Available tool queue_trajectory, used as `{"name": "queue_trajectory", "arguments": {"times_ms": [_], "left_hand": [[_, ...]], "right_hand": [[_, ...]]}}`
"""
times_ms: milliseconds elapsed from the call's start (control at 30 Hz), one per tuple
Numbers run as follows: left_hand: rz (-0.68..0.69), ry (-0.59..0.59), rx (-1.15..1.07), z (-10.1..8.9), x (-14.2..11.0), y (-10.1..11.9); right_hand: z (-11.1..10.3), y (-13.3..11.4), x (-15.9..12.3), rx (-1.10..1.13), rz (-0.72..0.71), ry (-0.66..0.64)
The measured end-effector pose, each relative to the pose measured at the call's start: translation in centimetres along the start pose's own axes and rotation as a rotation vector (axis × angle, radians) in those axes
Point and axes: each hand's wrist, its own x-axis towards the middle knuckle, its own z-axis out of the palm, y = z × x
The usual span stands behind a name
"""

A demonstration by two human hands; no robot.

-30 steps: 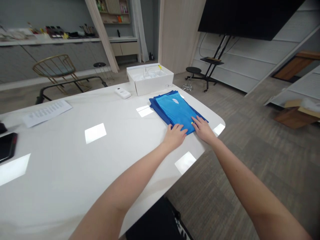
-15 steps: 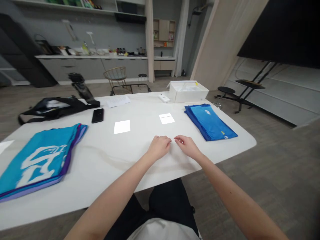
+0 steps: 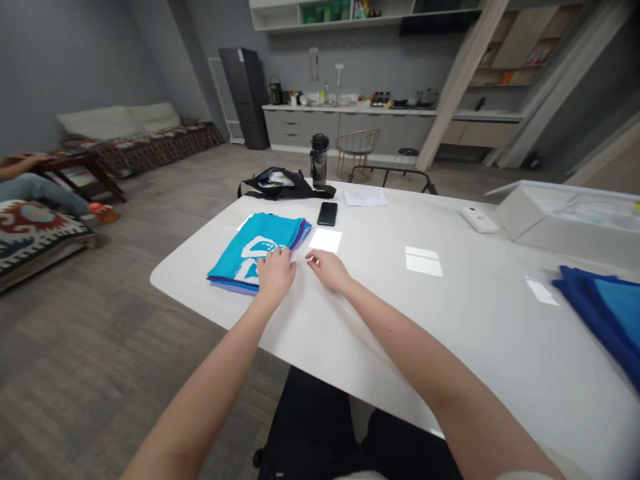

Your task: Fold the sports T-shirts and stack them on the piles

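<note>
Turquoise folded cloth (image 3: 263, 233), probably shirts

Both the left forearm (image 3: 200, 393) and the right forearm (image 3: 425, 353) are bare, running unbroken down to a bare left hand (image 3: 274, 275) and right hand (image 3: 327, 270). Black legwear (image 3: 310, 433) shows below the bench's near edge, with a sliver of white garment (image 3: 357, 476) along the view's bottom edge.

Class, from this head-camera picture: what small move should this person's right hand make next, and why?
Probably bring the right hand onto the teal folded cloth stack: the left hand rests on its near edge, while the right sits beside it, over the white table, so two hands could steady the stack.
</note>
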Motion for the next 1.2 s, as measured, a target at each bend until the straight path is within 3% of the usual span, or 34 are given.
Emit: {"name": "queue_trajectory", "arguments": {"times_ms": [133, 267, 433, 600, 700, 800, 1033, 1100, 1200], "left_hand": [[-0.085, -0.026, 0.041, 1.5, -0.7, -4.1], [-0.054, -0.047, 0.005, 2.5, -0.9, -5.5], [0.005, 0.038, -0.147, 2.3, -0.7, -4.9], [0.059, 0.117, -0.329, 1.9, -1.1, -1.9], [0.203, 0.121, -0.456, 2.2, -1.4, 1.4], [0.369, 0.045, -0.623, 2.5, -1.6, 6.0], [0.607, -0.491, -1.064, 1.3, -2.8, 17.5], [0.632, -0.600, -1.136, 0.3, -2.9, 19.6], [0.627, -0.620, -1.193, -1.7, -2.7, 21.8]], "right_hand": [[3.9, -1.6, 5.1, -0.069, -0.101, 0.016], [5.5, -1.9, 7.4, -0.129, -0.162, 0.010], [4.8, -1.7, 7.5, -0.143, -0.213, 0.021], [1.7, 0.0, 5.4, -0.095, -0.272, -0.029], [-1.1, 2.4, 2.5, -0.018, -0.272, -0.047], [-4.5, 5.3, -2.0, 0.062, -0.213, -0.089], [-14.3, 11.7, -15.9, 0.444, 0.241, -0.280], [-17.5, 12.1, -19.7, 0.480, 0.297, -0.231], [-21.6, 10.6, -24.0, 0.367, 0.305, 0.043]]}}
